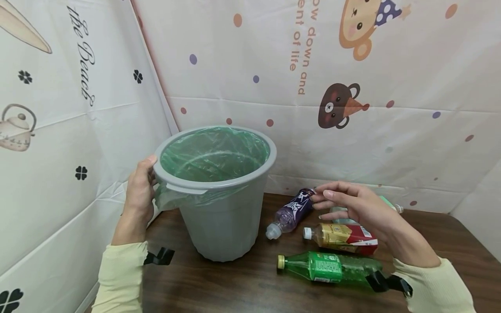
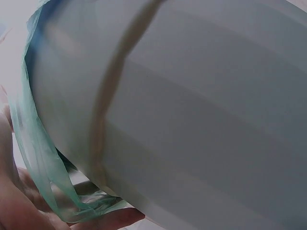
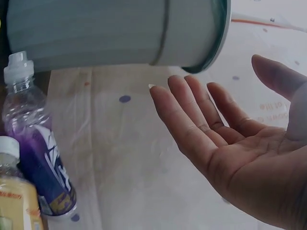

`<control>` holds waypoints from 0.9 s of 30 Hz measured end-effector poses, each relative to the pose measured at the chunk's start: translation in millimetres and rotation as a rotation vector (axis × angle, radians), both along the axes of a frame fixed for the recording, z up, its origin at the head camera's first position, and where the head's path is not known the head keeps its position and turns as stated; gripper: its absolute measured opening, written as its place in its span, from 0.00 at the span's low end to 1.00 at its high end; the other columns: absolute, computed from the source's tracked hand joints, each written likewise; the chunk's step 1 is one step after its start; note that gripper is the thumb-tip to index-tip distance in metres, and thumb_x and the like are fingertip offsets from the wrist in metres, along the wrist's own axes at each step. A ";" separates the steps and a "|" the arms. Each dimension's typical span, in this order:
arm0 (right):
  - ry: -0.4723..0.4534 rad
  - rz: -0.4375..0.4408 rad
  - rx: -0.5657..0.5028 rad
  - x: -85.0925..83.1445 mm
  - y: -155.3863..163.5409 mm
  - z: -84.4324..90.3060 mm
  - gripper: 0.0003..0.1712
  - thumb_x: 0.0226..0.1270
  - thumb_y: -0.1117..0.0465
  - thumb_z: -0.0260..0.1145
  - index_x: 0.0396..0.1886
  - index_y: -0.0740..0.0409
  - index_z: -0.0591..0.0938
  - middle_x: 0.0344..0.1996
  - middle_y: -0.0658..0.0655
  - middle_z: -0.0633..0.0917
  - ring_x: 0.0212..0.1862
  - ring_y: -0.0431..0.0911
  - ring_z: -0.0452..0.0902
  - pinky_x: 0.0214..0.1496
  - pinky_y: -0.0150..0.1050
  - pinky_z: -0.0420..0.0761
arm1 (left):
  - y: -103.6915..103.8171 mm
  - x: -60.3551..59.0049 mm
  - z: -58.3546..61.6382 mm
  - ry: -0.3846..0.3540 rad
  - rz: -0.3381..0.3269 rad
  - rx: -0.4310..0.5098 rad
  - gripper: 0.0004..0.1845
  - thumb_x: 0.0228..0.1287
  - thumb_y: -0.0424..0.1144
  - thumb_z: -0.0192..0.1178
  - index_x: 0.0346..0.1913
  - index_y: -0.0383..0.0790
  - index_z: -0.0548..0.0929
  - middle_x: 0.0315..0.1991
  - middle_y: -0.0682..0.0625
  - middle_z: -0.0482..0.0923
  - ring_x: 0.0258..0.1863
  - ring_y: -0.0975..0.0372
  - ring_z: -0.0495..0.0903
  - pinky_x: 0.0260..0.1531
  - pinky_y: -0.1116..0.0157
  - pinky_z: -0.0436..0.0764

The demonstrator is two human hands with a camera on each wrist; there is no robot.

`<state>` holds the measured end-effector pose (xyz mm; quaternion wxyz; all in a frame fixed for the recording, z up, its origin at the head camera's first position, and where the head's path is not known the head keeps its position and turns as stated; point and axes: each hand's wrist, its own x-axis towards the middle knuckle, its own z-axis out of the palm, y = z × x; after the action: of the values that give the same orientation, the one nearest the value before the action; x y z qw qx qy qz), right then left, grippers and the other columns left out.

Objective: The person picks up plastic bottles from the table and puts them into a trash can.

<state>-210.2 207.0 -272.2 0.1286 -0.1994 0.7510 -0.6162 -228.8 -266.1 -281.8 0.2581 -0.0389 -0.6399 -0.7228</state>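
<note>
A grey trash can (image 1: 225,226) stands upright on the table, lined with a thin green plastic bag (image 1: 215,158) folded over its rim. My left hand (image 1: 138,191) grips the can at the left of the rim; in the left wrist view its fingers lie by the loose bag edge (image 2: 41,158). My right hand (image 1: 360,206) hovers above the bottles, fingers spread and holding nothing. Below it lie a purple-labelled bottle (image 1: 295,211), a red-and-yellow-labelled drink bottle (image 1: 344,238) and a green bottle (image 1: 328,266). Another bottle (image 1: 391,203) is mostly hidden behind the right hand.
The dark wooden table (image 1: 219,287) carries the can and bottles. A white printed cloth (image 1: 219,65) hangs close behind them, and another cloth (image 1: 51,174) hangs along the left side. Black straps (image 1: 160,256) are at both wrists.
</note>
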 end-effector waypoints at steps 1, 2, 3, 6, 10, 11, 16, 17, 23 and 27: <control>-0.006 0.003 -0.001 -0.1 1.8 -1.8 0.24 0.88 0.56 0.56 0.71 0.68 0.73 0.61 0.63 0.84 0.60 0.53 0.85 0.57 0.53 0.84 | 0.0 0.0 0.1 0.001 0.001 -0.001 0.17 0.81 0.54 0.53 0.37 0.53 0.88 0.34 0.59 0.85 0.42 0.61 0.77 0.51 0.56 0.67; -0.009 0.007 -0.002 -0.2 3.6 -3.7 0.24 0.88 0.56 0.56 0.71 0.68 0.73 0.61 0.63 0.84 0.61 0.53 0.84 0.57 0.53 0.83 | -0.1 0.0 0.3 0.002 0.001 -0.001 0.17 0.81 0.54 0.53 0.37 0.53 0.88 0.34 0.59 0.85 0.43 0.61 0.77 0.51 0.56 0.67; -0.011 0.012 -0.003 -0.2 5.4 -5.8 0.23 0.88 0.57 0.56 0.71 0.68 0.73 0.61 0.63 0.84 0.61 0.53 0.84 0.58 0.53 0.83 | 0.0 -0.1 0.4 0.002 0.002 -0.002 0.18 0.81 0.54 0.52 0.37 0.53 0.88 0.34 0.59 0.85 0.42 0.61 0.77 0.51 0.56 0.66; -0.005 0.020 0.009 0.4 10.7 -12.3 0.23 0.88 0.58 0.55 0.71 0.68 0.73 0.60 0.62 0.85 0.61 0.52 0.84 0.58 0.51 0.84 | 0.2 0.0 0.8 0.003 0.004 -0.009 0.18 0.81 0.54 0.52 0.36 0.53 0.87 0.33 0.59 0.84 0.41 0.61 0.76 0.51 0.55 0.66; -0.013 0.040 0.038 -0.1 18.8 -20.1 0.25 0.89 0.58 0.53 0.73 0.72 0.70 0.60 0.62 0.84 0.60 0.51 0.84 0.57 0.48 0.84 | 0.6 0.4 1.0 -0.005 0.013 -0.016 0.18 0.80 0.54 0.53 0.35 0.53 0.87 0.31 0.59 0.83 0.39 0.61 0.75 0.48 0.56 0.67; -0.017 0.046 0.045 -0.3 20.8 -21.8 0.26 0.89 0.58 0.53 0.73 0.73 0.69 0.61 0.62 0.84 0.60 0.51 0.84 0.57 0.47 0.84 | 0.6 0.6 0.9 -0.007 0.015 -0.013 0.18 0.80 0.54 0.53 0.35 0.53 0.87 0.31 0.59 0.83 0.39 0.61 0.76 0.48 0.57 0.67; -0.025 0.073 0.055 -1.1 29.1 -29.8 0.24 0.89 0.60 0.53 0.72 0.73 0.70 0.63 0.67 0.82 0.61 0.51 0.84 0.57 0.47 0.84 | 0.5 0.3 -0.1 -0.002 0.009 -0.006 0.18 0.80 0.54 0.52 0.37 0.53 0.88 0.34 0.58 0.84 0.43 0.60 0.76 0.50 0.56 0.66; -0.024 0.079 0.055 -1.2 30.3 -31.4 0.24 0.88 0.60 0.53 0.71 0.73 0.70 0.63 0.68 0.82 0.61 0.50 0.84 0.57 0.47 0.84 | 0.5 0.3 -0.2 0.000 0.007 -0.004 0.18 0.80 0.55 0.52 0.37 0.53 0.88 0.34 0.58 0.84 0.43 0.60 0.76 0.51 0.55 0.66; -0.034 0.091 0.058 -1.6 33.6 -40.1 0.21 0.87 0.62 0.56 0.68 0.74 0.73 0.63 0.67 0.81 0.61 0.50 0.84 0.57 0.48 0.84 | 0.6 0.3 -0.5 0.006 0.001 -0.003 0.18 0.81 0.55 0.52 0.38 0.53 0.88 0.36 0.58 0.84 0.45 0.59 0.75 0.53 0.55 0.64; -0.009 0.083 0.124 -1.8 33.9 -43.5 0.21 0.86 0.61 0.58 0.66 0.73 0.75 0.63 0.68 0.81 0.60 0.49 0.85 0.55 0.49 0.85 | 1.0 0.4 -0.5 0.002 0.006 -0.008 0.18 0.81 0.55 0.52 0.38 0.53 0.87 0.36 0.58 0.83 0.45 0.60 0.75 0.52 0.55 0.65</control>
<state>-211.9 240.9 -315.6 0.1692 -0.2193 0.7781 -0.5637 -228.4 -265.1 -282.3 0.2607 -0.0390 -0.6425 -0.7195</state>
